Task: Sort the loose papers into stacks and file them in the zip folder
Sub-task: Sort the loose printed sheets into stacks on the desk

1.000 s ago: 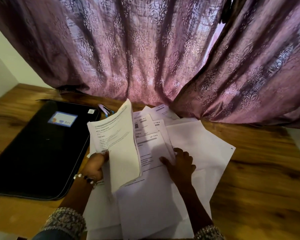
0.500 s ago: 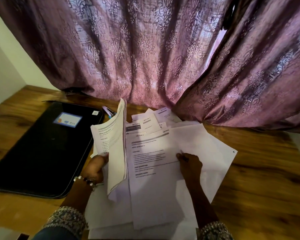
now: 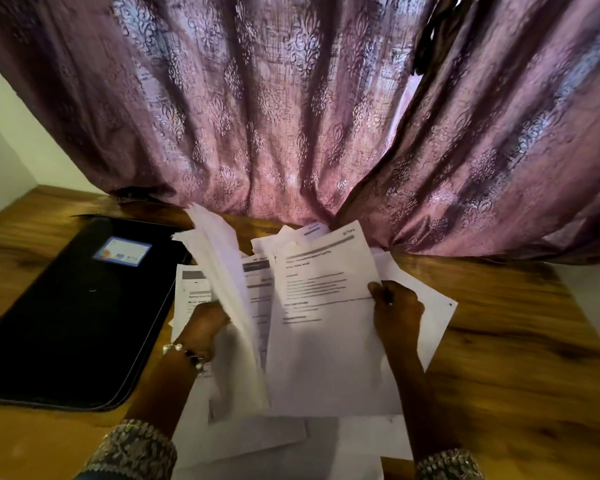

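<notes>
The left hand (image 3: pixel 207 323), at lower centre-left of the frame, grips a sheaf (image 3: pixel 229 306) of papers stood nearly on edge. The fingers are hidden behind the sheets; only the back of the hand and a beaded bracelet (image 3: pixel 184 355) show. The sheaf is motion-blurred, and its sheet count cannot be told.

The right hand (image 3: pixel 397 313), at centre-right, pinches the right edge of a printed sheet (image 3: pixel 326 323), thumb on top, remaining fingers under the paper and out of sight. The sheet is raised and tilted toward the camera. Its text lines are visible but too blurred to read.

More loose papers (image 3: pixel 426 306) lie fanned on the wooden table (image 3: pixel 516 358) beneath and behind both hands, at centre frame. Most are covered by the held sheets; only corners and headers show. The bottom edge of the frame cuts off the nearest sheets and both sleeves.

The black folder (image 3: pixel 73 317) lies flat at left of the frame, just beside the papers, with a blue label (image 3: pixel 122 251) near its far end. Whether its zip is open cannot be told.

A purple curtain (image 3: pixel 291 98) fills the upper frame, its hem touching the table behind the papers.
</notes>
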